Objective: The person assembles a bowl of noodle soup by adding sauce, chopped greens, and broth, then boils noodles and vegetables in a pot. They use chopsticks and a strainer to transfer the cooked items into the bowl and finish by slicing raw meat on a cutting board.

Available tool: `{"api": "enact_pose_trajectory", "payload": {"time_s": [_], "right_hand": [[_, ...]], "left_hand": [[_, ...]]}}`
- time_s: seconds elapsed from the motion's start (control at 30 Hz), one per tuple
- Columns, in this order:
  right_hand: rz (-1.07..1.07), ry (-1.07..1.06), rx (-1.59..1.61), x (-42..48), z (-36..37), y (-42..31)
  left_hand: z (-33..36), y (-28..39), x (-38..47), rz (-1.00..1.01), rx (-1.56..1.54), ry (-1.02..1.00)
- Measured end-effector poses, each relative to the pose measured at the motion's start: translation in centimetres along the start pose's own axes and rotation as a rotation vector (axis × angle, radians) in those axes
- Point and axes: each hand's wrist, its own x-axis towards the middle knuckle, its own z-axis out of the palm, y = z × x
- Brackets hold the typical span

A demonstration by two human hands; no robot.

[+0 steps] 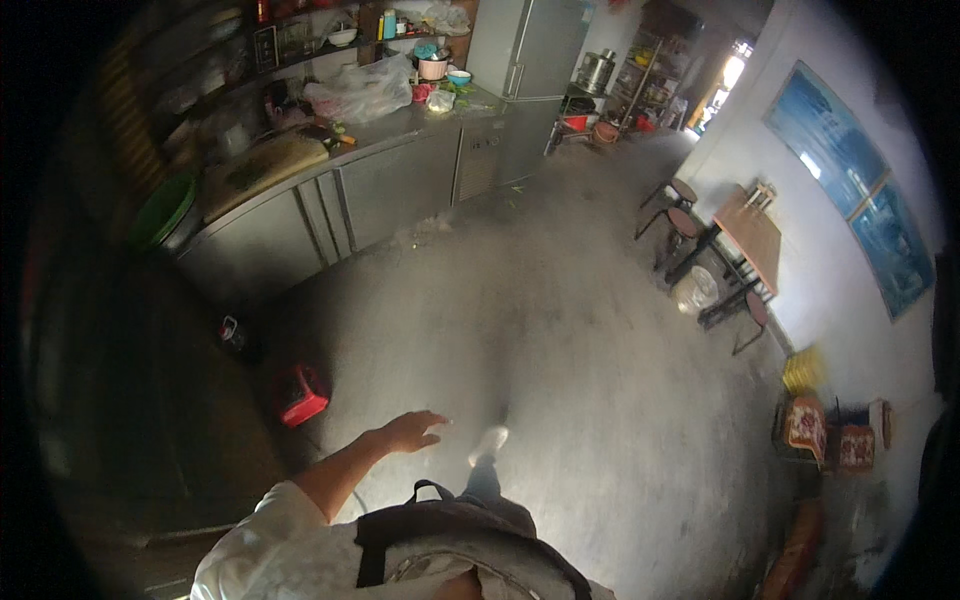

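Note:
My left hand (411, 433) hangs in front of my body over the grey concrete floor (570, 337). It holds nothing, with the thumb apart from the fingers. Nearest to it is a red plastic object (304, 397) on the floor, further left and not touching. My right hand is out of view. A dark bag (465, 525) with a top loop is worn across my chest. Below it one light shoe (489, 444) shows on the floor.
Along the left runs a steel counter (397, 184) bearing a cutting board (274, 161) and a plastic bag (364, 90). A refrigerator (551, 52) stands beyond. On the right are a wooden table (750, 236), stools (681, 223) and patterned chairs (808, 427). A bottle (234, 335) stands at left.

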Motion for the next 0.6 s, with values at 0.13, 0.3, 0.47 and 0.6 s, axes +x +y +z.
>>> {"api": "enact_pose_trajectory", "payload": {"time_s": [0.13, 0.3, 0.47, 0.6], "right_hand": [[-0.843, 0.769, -0.778, 20.1, -6.5, -11.6], [-0.616, 0.337, 0.014, 47.0, -21.7, -55.9], [-0.955, 0.081, 0.341, 57.1, -29.7, -94.1], [-0.941, 0.034, 0.198, 63.4, -30.3, -110.2]], "left_hand": [[-9.7, -1.7, 15.2, -0.095, -0.076, 0.129], [-19.7, -4.3, 26.5, -0.186, -0.064, 0.130], [-32.0, -10.9, 40.6, -0.175, 0.102, 0.345], [-43.6, -15.2, 57.3, -0.133, 0.277, 0.394]]}}
